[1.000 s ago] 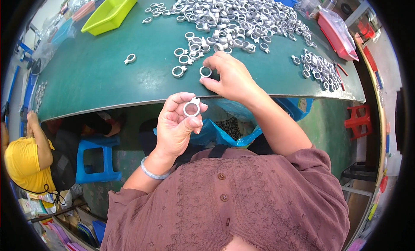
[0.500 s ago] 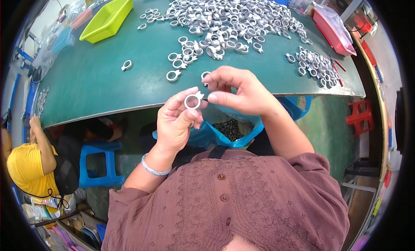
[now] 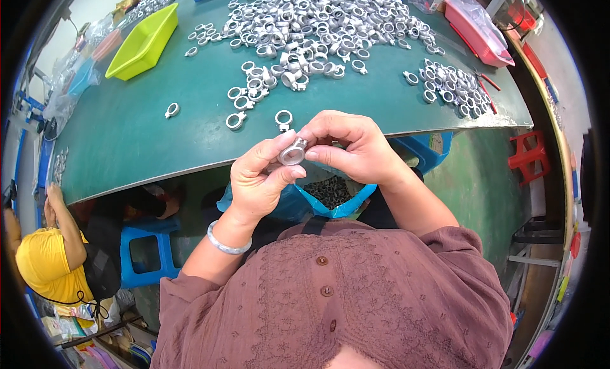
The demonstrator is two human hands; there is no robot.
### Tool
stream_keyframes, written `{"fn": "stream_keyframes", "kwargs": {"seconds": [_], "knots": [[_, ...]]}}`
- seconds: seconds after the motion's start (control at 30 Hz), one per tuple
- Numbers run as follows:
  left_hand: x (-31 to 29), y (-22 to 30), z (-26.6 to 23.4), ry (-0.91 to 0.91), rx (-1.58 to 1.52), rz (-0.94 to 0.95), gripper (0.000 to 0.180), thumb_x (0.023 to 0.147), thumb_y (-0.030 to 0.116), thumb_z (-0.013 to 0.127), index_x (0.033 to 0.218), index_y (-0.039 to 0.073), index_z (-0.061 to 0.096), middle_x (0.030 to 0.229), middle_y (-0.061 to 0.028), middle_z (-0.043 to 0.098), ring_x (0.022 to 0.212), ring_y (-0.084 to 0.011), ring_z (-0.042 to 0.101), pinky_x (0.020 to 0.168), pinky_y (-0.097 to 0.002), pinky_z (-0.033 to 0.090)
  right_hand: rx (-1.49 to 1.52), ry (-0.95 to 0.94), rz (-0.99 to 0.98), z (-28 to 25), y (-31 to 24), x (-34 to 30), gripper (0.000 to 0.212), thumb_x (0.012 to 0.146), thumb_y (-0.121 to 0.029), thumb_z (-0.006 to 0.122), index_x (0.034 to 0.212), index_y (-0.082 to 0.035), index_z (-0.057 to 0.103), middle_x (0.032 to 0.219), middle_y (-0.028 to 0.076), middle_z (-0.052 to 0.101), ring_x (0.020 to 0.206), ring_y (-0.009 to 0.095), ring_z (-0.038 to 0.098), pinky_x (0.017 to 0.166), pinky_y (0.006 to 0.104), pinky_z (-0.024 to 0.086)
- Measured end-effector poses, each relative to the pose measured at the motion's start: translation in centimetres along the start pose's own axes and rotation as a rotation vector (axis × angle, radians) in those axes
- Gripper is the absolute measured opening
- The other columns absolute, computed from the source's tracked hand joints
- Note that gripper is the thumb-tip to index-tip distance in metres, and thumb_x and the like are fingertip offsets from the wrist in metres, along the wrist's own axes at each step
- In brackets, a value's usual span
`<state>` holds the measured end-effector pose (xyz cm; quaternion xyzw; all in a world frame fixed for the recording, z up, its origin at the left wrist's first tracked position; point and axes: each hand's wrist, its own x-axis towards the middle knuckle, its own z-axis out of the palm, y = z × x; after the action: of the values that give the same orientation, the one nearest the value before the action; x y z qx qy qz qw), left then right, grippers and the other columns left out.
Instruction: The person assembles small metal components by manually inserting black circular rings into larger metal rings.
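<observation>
In front of my chest, a silver metal ring clamp (image 3: 292,155) with a small lug is pinched in my left hand (image 3: 255,175), thumb and fingers at its left side. My right hand (image 3: 352,146) comes from the right with curled fingers; its thumb and fingertips close on the clamp's lug side. Whether a small part is also between those fingertips is hidden. Just beyond my hands, another ring clamp (image 3: 283,120) lies at the near edge of the green table (image 3: 159,140). Below my hands hangs an open blue bag (image 3: 346,211) holding many small dark pieces (image 3: 327,192).
A large heap of ring clamps (image 3: 318,26) covers the far table; a smaller pile (image 3: 454,89) lies right, beside red-handled pliers (image 3: 489,83). A yellow-green tray (image 3: 143,41) stands left, a pink tray (image 3: 480,35) right. A person in yellow (image 3: 51,258) sits left near a blue stool (image 3: 149,254).
My right hand has moved in to the clamp, and its fingers have closed there. The clamp has tilted in my left hand. The view has shifted slightly.
</observation>
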<state>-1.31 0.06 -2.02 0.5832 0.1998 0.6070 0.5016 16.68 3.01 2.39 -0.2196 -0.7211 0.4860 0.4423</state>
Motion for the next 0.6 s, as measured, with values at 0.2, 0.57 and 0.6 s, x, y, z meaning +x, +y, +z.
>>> {"fn": "stream_keyframes", "kwargs": {"seconds": [0.2,0.57,0.6], "knots": [[0.0,0.2,-0.2,-0.018,0.108,0.034,0.045,0.072,-0.007,0.066,0.115,0.001,0.054,0.091,-0.0064,0.060,0.078,-0.0084,0.056,0.064,-0.0192,0.048,0.024,0.003,0.019,0.2,0.2,0.0,0.015,0.077,0.003,0.061,0.092,0.001,0.059,0.085,0.005,0.059,0.079,0.010,0.057,0.070,0.0234,0.046],[-1.2,1.5,-0.2,0.211,-0.514,-0.560,0.023,0.087,0.022,0.050,0.098,0.002,0.052,0.096,-0.0144,0.057,0.074,-0.0176,0.058,0.049,-0.0230,0.046,-0.808,0.067,0.025,-0.4,2.7,2.3,0.032,0.070,-0.020,0.067,0.097,-0.005,0.060,0.088,0.011,0.054,0.088,0.028,0.052,0.075,0.0380,0.043],[-1.3,1.5,-0.3,0.215,-0.513,-0.558,0.023,0.087,0.022,0.050,0.098,0.002,0.052,0.096,-0.0144,0.057,0.074,-0.0176,0.058,0.049,-0.0230,0.046,-0.806,0.064,0.023,-0.3,2.9,2.7,0.032,0.070,-0.020,0.067,0.097,-0.005,0.060,0.088,0.011,0.054,0.088,0.028,0.052,0.075,0.0380,0.043]]}}
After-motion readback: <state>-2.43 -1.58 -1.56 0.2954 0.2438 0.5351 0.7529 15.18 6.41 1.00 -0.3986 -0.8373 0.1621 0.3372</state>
